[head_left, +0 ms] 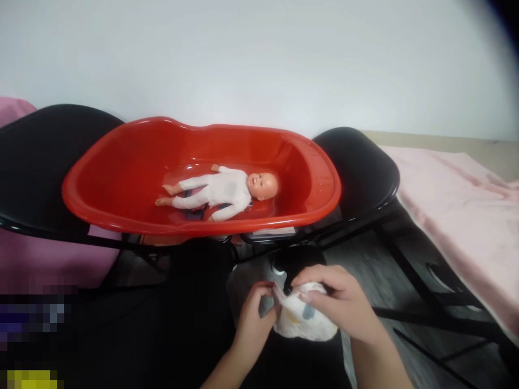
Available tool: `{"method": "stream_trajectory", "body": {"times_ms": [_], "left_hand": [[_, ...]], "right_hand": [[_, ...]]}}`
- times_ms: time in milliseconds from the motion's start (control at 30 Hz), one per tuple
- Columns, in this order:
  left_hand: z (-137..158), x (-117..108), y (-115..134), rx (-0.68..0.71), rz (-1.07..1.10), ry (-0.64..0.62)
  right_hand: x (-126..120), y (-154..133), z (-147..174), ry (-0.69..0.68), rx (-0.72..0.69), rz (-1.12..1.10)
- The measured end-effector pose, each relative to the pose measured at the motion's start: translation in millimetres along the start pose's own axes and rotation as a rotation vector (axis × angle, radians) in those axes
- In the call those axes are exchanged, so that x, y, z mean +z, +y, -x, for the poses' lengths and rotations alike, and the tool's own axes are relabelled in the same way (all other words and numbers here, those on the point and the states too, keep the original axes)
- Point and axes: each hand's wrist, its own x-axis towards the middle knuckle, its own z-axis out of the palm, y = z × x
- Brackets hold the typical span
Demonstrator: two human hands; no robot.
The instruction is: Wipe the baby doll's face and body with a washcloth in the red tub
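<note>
A baby doll [221, 190] in a white suit lies on its back inside a red plastic baby tub [121, 216], head to the right. The tub rests across two black chairs [36, 162]. Low in the view, both my hands hold a small rolled-up white diaper [308, 324] with a blue mark. My left hand [253, 319] pinches its left edge. My right hand [336, 302] grips it from above and the right. The hands are in front of and below the tub, apart from it.
A second black chair [360, 167] supports the tub's right end, its legs [409, 281] spreading toward me. A pale pink cloth [458, 216] covers a surface at right. A pink object [44, 259] sits at left. A white wall is behind.
</note>
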Motion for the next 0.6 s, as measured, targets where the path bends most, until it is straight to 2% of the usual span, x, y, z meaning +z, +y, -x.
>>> {"method": "stream_trajectory", "body": {"times_ms": [200,333,467,600], "left_hand": [[5,-1,-3,-0.057,0.018,-0.040],[8,-1,-7,0.049,-0.011,-0.065],[11,-3,-6,0.083,-0.053,-0.062],[16,-8,-2,0.087,-0.010,-0.111]], "right_hand": [[-5,2,6,0.050,0.034,-0.028],[-4,2,6,-0.021,0.051,-0.090],[-4,5,9,-0.150,0.083,-0.271],[-7,9,15,-0.137,0.107,-0.385]]}}
